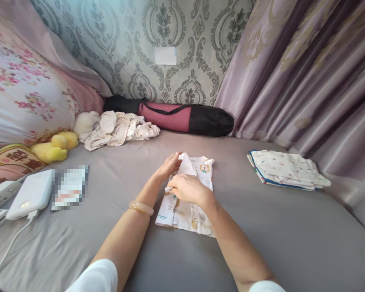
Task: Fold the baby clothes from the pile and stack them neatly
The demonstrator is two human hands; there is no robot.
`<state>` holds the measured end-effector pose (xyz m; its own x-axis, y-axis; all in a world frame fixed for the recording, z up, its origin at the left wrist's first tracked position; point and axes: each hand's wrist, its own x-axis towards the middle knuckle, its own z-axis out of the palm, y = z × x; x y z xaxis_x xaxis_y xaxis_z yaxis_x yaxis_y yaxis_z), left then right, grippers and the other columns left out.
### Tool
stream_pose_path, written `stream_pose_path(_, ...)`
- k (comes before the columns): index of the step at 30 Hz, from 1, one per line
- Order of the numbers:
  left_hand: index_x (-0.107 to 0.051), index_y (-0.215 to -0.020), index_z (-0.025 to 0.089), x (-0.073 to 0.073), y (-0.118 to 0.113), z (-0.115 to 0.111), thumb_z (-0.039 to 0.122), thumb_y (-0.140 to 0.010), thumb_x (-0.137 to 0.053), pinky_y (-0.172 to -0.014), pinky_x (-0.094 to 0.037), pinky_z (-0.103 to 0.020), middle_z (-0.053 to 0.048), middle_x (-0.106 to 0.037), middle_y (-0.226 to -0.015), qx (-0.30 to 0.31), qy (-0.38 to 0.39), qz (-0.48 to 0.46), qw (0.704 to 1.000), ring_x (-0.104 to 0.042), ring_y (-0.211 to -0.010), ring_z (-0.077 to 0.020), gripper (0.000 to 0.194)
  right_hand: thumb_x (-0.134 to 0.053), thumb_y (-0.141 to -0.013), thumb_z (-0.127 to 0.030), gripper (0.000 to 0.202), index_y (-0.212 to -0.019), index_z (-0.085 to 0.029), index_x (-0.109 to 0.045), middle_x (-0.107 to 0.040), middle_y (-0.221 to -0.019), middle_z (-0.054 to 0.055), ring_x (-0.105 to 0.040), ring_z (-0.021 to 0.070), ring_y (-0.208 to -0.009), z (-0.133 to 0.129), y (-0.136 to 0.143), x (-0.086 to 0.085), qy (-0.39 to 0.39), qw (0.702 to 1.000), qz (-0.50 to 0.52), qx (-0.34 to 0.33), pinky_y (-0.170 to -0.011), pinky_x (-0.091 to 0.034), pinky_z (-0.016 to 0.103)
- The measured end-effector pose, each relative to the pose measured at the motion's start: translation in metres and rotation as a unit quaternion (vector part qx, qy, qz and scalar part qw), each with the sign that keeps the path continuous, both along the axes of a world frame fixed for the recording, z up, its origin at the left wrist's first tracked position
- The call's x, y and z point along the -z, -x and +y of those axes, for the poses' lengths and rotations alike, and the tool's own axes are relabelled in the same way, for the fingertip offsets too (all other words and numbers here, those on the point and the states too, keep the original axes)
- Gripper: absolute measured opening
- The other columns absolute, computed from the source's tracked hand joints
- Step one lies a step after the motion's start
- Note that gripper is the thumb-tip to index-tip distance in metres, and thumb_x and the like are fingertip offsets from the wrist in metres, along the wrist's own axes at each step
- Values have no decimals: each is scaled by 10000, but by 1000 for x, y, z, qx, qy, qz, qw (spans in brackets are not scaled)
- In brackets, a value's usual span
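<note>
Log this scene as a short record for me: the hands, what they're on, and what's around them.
Surface: gray sheet
Garment: white with printed animals, partly folded, lying on the sheet
Left hand: at the garment's far left corner
Right hand: nearer the camera, pinching the garment's left edge
Left side: white power bank with cable plugged in; yellow plush toy
Right side: stack of folded clothes
Back: crumpled clothes; pink-and-black long bag
Unclear: pixelated item beside the power bank
</note>
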<state>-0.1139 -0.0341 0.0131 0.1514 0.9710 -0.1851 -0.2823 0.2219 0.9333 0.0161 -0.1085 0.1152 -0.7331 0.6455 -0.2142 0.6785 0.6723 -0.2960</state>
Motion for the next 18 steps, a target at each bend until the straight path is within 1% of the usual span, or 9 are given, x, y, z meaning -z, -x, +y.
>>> stream_pose_path(3, -442, -1375, 153, 0, 1, -1, 570, -879, -517, -871, -465, -356, -158, -668, -1105, 10, -36, -1, 999, -652, -957, -235, 652, -510, -873, -153, 194, -842, -190, -698, -712, -865, 49, -626, 175, -816, -5, 8, 3, 8, 998, -49, -31, -605, -316, 256)
stream_pose_path(5, -510, -1316, 132, 1, 2, 0, 567, -869, -531, -855, -469, -347, -156, -668, -1093, 9, -49, 15, 999, -647, -944, -227, 624, -509, -872, -144, 194, -861, -180, -699, -716, -892, 66, -638, 187, -836, -7, 11, 6, 2, 996, -70, -46, -625, -338, 261)
stream_pose_path(8, -589, -1239, 119, 2, 4, 1, 535, -850, -570, -810, -474, -310, -134, -676, -1048, -2, -59, 54, 997, -638, -896, -196, 570, -520, -858, -138, 181, -842, -170, -698, -717, -878, 73, -647, 198, -823, -9, 13, 11, -3, 993, -84, -79, -622, -353, 269)
stream_pose_path(11, -592, -1264, 156, 3, 6, 0, 443, -816, -638, -742, -474, -267, -82, -686, -987, -9, -70, 86, 994, -625, -818, -158, 534, -545, -828, -127, 156, -801, -181, -689, -715, -874, 57, -647, 195, -818, -10, 14, 13, 12, 990, -83, -116, -613, -360, 265)
stream_pose_path(13, -600, -1264, 170, 5, 6, 1, 385, -801, -653, -685, -468, -251, -58, -687, -928, -4, -69, 108, 992, -612, -751, -141, 513, -552, -825, -131, 148, -774, -188, -679, -714, -876, 50, -646, 191, -819, -11, 14, 14, 23, 988, -84, -127, -620, -370, 261)
stream_pose_path(16, -617, -1239, 131, 9, 6, 3, 291, -792, -626, -619, -453, -245, -47, -673, -830, -5, -56, 159, 986, -586, -658, -129, 475, -556, -817, -131, 146, -739, -191, -664, -713, -866, 41, -645, 183, -808, -12, 13, 15, 35, 987, -91, -128, -627, -379, 256)
stream_pose_path(18, -617, -1233, 105, 12, 5, 6, 216, -771, -598, -633, -457, -248, -53, -668, -837, -21, -66, 194, 979, -586, -669, -133, 475, -567, -797, -118, 135, -736, -193, -662, -716, -870, 36, -647, 180, -810, -12, 13, 16, 45, 985, -99, -130, -624, -379, 255)
